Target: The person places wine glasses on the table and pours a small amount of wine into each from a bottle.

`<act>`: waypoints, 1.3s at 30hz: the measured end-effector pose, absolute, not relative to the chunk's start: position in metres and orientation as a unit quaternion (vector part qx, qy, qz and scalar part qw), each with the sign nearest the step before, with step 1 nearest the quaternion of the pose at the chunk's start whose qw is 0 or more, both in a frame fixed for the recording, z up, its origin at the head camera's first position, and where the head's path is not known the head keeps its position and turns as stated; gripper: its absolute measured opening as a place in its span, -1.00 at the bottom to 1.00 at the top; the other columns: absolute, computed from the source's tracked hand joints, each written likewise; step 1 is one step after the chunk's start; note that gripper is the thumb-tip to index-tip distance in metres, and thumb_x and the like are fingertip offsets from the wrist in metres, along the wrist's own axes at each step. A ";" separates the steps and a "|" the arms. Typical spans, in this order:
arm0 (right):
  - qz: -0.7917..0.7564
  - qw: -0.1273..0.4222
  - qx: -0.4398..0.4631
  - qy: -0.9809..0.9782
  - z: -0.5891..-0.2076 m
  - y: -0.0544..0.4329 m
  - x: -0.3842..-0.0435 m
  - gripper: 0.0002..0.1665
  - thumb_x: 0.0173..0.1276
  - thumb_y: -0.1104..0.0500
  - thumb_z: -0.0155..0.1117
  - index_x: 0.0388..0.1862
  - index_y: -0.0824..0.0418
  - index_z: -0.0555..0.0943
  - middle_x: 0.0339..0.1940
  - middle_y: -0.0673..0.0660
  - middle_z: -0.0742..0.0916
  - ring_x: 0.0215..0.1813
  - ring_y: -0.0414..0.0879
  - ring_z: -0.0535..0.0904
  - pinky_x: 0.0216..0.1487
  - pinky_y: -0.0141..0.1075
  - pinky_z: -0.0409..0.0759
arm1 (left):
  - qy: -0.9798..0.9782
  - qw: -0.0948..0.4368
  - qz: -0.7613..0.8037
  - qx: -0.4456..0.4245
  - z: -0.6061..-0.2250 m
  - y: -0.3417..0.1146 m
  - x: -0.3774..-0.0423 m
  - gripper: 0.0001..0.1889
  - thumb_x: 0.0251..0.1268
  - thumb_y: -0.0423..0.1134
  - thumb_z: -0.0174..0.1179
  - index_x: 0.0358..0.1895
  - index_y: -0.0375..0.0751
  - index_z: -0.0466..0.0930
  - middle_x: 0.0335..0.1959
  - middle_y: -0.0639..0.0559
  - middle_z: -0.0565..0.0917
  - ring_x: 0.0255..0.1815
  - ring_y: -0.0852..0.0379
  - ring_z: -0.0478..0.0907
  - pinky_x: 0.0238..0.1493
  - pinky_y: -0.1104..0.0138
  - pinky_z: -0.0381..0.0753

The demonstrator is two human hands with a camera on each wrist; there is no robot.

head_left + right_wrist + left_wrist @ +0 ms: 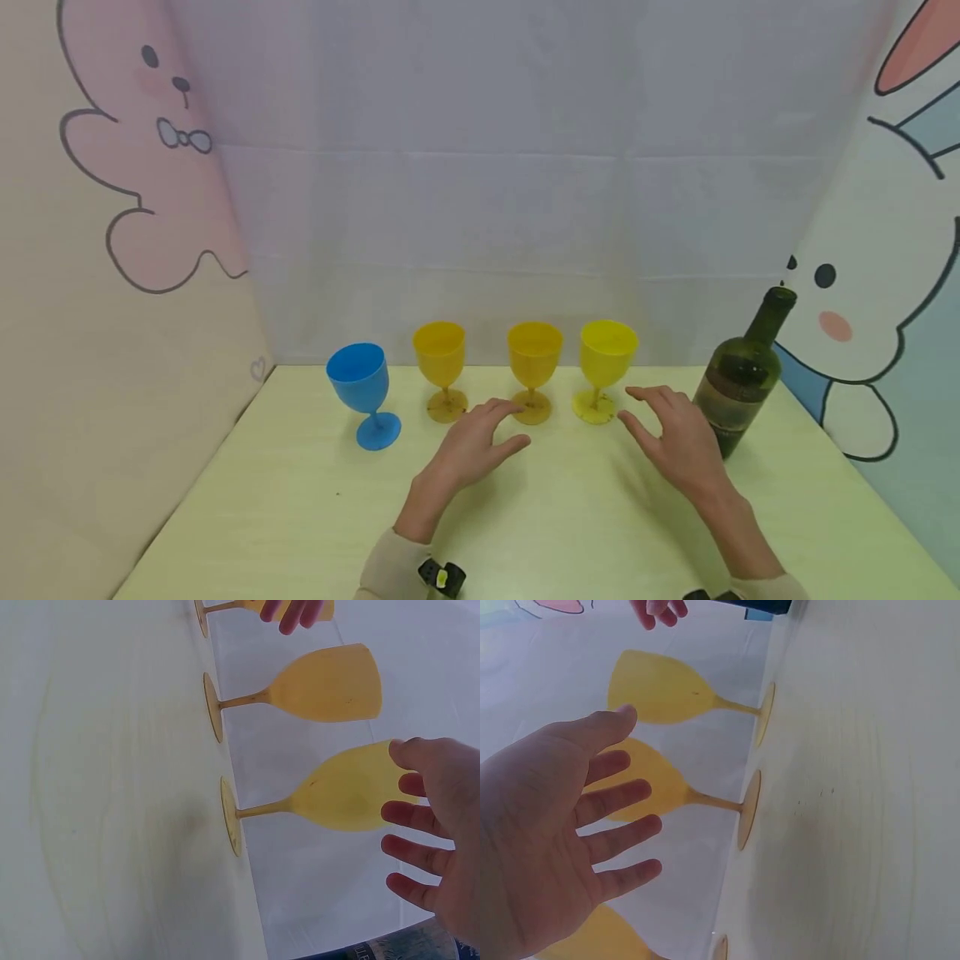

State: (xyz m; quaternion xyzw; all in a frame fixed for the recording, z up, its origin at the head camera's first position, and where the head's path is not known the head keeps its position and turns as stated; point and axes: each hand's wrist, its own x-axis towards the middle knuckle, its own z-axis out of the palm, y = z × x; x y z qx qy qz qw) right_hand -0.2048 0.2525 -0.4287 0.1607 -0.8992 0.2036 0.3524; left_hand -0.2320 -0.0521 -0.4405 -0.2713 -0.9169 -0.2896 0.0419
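My left hand [480, 446] is held over the table with its fingers extended and nothing in them. Behind it stand two orange-yellow goblets [440, 354], and in the head view its fingertips overlap the base of the right one [535, 343]. My right hand [678, 437], likewise holding nothing, hovers between a bright yellow goblet [607, 354] and a dark green bottle [742, 367]. In the right wrist view its fingers partly cover the bowl of the yellow goblet [341, 791]; I cannot tell whether they touch. All these goblets stand upright.
A blue goblet [358, 375] stands at the left end of the row. The pale wooden table [262, 517] ends at a white curtain [480, 208] behind the goblets. Side walls with cartoon animals, including a rabbit [877, 292], flank it.
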 end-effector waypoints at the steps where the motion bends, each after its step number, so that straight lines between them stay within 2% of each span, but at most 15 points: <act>1: 0.206 0.355 0.160 -0.898 -0.428 0.252 -0.205 -0.57 0.13 0.16 0.53 -0.01 0.25 0.69 -0.19 0.15 0.74 -0.19 0.11 0.64 -0.20 0.01 0.60 | -0.915 0.040 -0.296 -0.272 -0.440 -0.051 -0.232 -0.49 0.41 0.13 0.15 0.32 0.02 0.48 0.27 0.08 0.56 0.26 0.04 0.51 0.27 0.10 0.52; 9: 0.229 0.376 0.151 -0.885 -0.420 0.252 -0.204 -0.62 0.15 0.24 0.51 -0.02 0.23 0.70 -0.18 0.12 0.73 -0.15 0.02 0.63 -0.19 -0.05 0.61 | -0.900 0.020 -0.342 -0.268 -0.443 -0.037 -0.233 -0.45 0.41 0.17 0.14 0.36 0.04 0.44 0.34 0.10 0.50 0.31 0.08 0.49 0.31 0.11 0.49; 17: 0.240 0.400 0.138 -0.873 -0.411 0.258 -0.202 -0.63 0.14 0.30 0.50 -0.04 0.24 0.70 -0.21 0.13 0.72 -0.16 0.00 0.60 -0.12 -0.29 0.47 | -0.891 0.012 -0.371 -0.261 -0.440 -0.020 -0.238 -0.41 0.42 0.18 0.10 0.43 0.06 0.35 0.39 0.12 0.45 0.34 0.11 0.45 0.37 0.11 0.45; 25: 0.245 0.413 0.122 -0.869 -0.404 0.263 -0.198 -0.64 0.15 0.32 0.48 -0.04 0.27 0.69 -0.19 0.16 0.72 -0.14 0.04 0.59 -0.08 -0.27 0.44 | -0.874 -0.003 -0.410 -0.262 -0.436 -0.001 -0.245 -0.40 0.43 0.14 0.13 0.46 0.10 0.29 0.40 0.10 0.43 0.37 0.03 0.43 0.36 0.08 0.46; 34: 0.253 0.439 0.124 -0.853 -0.402 0.270 -0.196 -0.66 0.14 0.36 0.48 -0.07 0.29 0.69 -0.20 0.18 0.72 -0.14 0.03 0.57 -0.05 -0.37 0.40 | -0.849 -0.008 -0.453 -0.271 -0.439 0.022 -0.252 -0.27 0.41 0.17 0.13 0.54 0.06 0.13 0.52 0.11 0.28 0.46 0.03 0.32 0.38 0.04 0.43; 39: 0.268 0.461 0.132 -0.835 -0.399 0.272 -0.195 -0.68 0.13 0.38 0.48 -0.09 0.30 0.70 -0.22 0.18 0.72 -0.16 0.02 0.57 -0.02 -0.42 0.39 | -0.847 -0.027 -0.464 -0.259 -0.438 0.034 -0.255 -0.19 0.37 0.22 0.15 0.58 0.12 0.01 0.56 0.09 0.18 0.50 0.04 0.25 0.42 0.03 0.38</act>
